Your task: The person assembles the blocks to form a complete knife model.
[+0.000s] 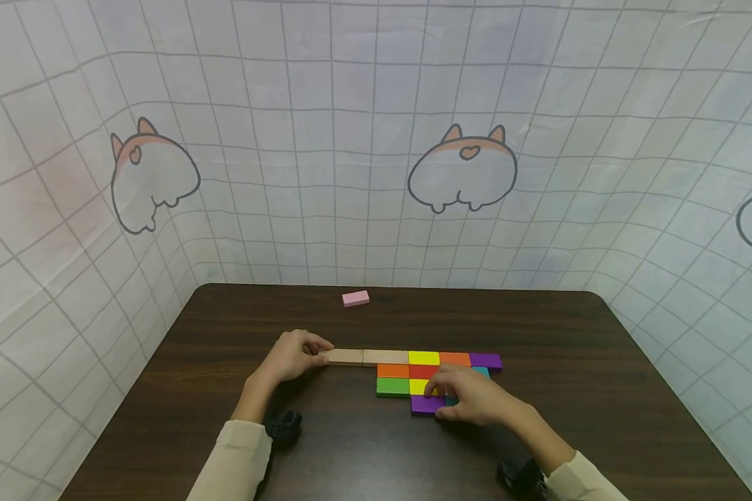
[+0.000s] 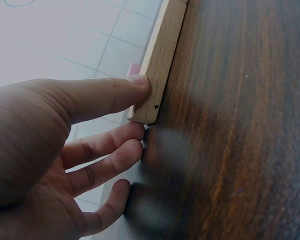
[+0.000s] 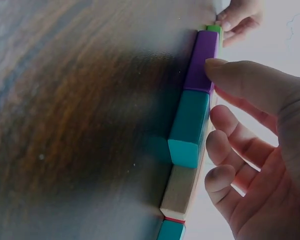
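Note:
Flat rectangular blocks lie joined in rows on the dark wooden table. My left hand (image 1: 293, 356) pinches the left end of a plain wood block (image 1: 345, 358), its thumb on the front face in the left wrist view. A second plain block (image 1: 385, 358) continues that row. With thumb and index finger, my right hand (image 1: 476, 400) pinches a purple block (image 1: 425, 406) in the front row. The right wrist view shows a teal block (image 3: 190, 117) end to end with it, beside the loosely bent other fingers. Part of the middle rows is hidden under the right hand.
Yellow (image 1: 423, 358), orange (image 1: 454, 359) and purple (image 1: 485, 361) blocks extend the back row rightward. Green (image 1: 393, 387) and orange (image 1: 393, 371) blocks form the left edge of the nearer rows. A pink block (image 1: 355, 298) lies apart near the table's far edge, before a grid-patterned curtain (image 1: 376, 209).

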Tool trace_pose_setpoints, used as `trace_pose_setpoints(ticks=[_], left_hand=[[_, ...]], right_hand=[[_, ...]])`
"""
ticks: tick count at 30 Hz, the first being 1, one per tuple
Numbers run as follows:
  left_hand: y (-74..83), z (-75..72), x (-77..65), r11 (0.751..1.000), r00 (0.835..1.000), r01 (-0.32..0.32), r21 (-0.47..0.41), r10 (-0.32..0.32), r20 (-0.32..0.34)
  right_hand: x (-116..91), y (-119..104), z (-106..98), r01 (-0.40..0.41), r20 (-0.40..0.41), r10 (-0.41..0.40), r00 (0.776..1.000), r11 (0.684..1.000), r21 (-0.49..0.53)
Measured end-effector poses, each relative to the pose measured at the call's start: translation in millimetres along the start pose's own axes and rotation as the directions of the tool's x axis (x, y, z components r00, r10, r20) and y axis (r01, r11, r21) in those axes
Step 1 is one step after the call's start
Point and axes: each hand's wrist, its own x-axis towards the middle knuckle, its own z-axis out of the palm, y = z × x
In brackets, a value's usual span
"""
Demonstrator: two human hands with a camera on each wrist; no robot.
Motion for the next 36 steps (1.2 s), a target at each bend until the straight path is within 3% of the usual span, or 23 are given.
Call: trace_pose_setpoints(ticks=[16, 23, 29, 36], left_hand=[[0.6, -1.1, -0.3, 1.000, 1.000, -0.006, -0.002, 0.006, 0.000], [-0.1, -0.2, -0.2, 1.000, 1.000, -0.009, 0.001, 0.009, -0.001], [-0.5, -0.3, 0.0, 1.000, 1.000, 0.000, -0.008, 0.000, -0.006], [-1.6, 1.7, -0.1, 1.000, 1.000, 0.007, -0.016, -0.007, 0.000]], right_hand=[[3, 2, 1, 0.018, 0.005, -0.018, 1.000, 1.000, 0.001], [7, -1, -9, 0.029, 0.020, -0.029, 0.999, 0.999, 0.041], [27, 0, -32, 0.099, -0.059, -0.094, 0.994, 0.992, 0.082], [68, 5, -49, 0.018, -0.094, 0.001, 0.996, 0.979, 0.201]])
